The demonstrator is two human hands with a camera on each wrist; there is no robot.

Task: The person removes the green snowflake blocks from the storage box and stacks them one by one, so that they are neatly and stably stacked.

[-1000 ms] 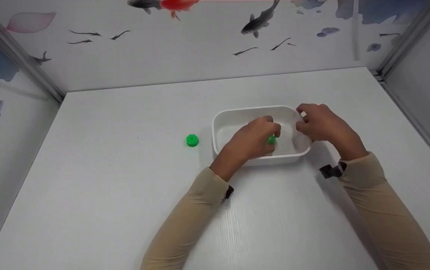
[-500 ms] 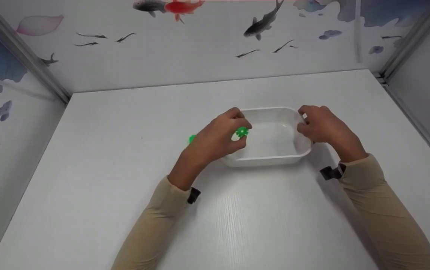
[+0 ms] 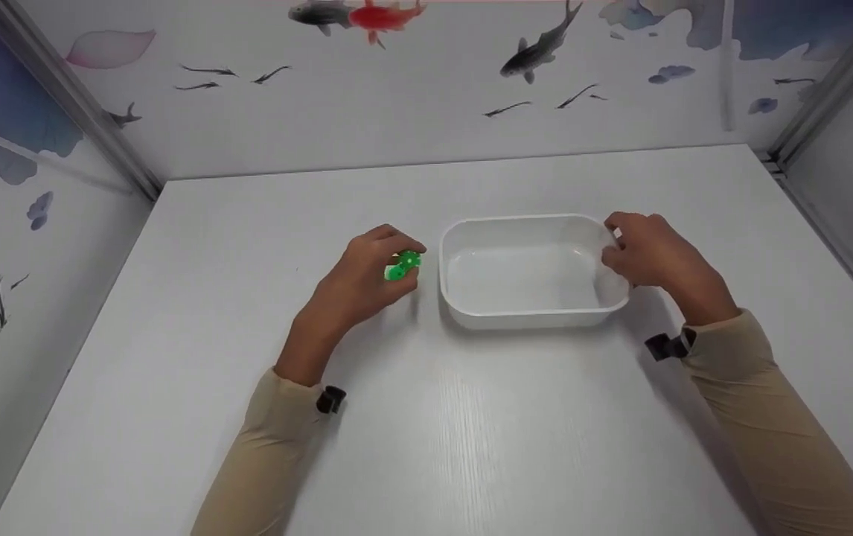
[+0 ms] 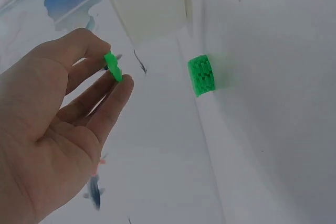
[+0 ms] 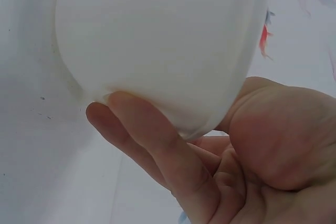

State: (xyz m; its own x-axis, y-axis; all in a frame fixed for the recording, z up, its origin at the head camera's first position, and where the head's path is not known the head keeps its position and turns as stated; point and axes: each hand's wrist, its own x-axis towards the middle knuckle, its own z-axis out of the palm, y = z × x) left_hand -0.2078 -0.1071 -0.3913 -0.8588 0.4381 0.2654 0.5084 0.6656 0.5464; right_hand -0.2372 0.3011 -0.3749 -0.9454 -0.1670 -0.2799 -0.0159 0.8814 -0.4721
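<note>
My left hand (image 3: 352, 275) pinches a thin green notched disc (image 4: 113, 67) between thumb and fingertips, left of a white plastic container (image 3: 531, 320). In the left wrist view, a short stack of green notched discs (image 4: 201, 75) stands on the table, apart from the held disc. In the head view that stack lies just behind the held disc, partly hidden by my fingers. At the container's right end my right hand (image 3: 653, 249) grips the wall, with thumb and fingers at the rim and the outer side; the right wrist view shows fingers pressed against the container's wall (image 5: 157, 35).
The white table (image 3: 426, 447) is bounded by a back panel (image 3: 397, 119) printed with fish. Side panels in metal frames rise at left and right. The container's left rim stands a short way right of the left hand.
My left hand has come up out of the container with the green disc and moved left over the rim to the stack. My right hand keeps its grip on the container.
</note>
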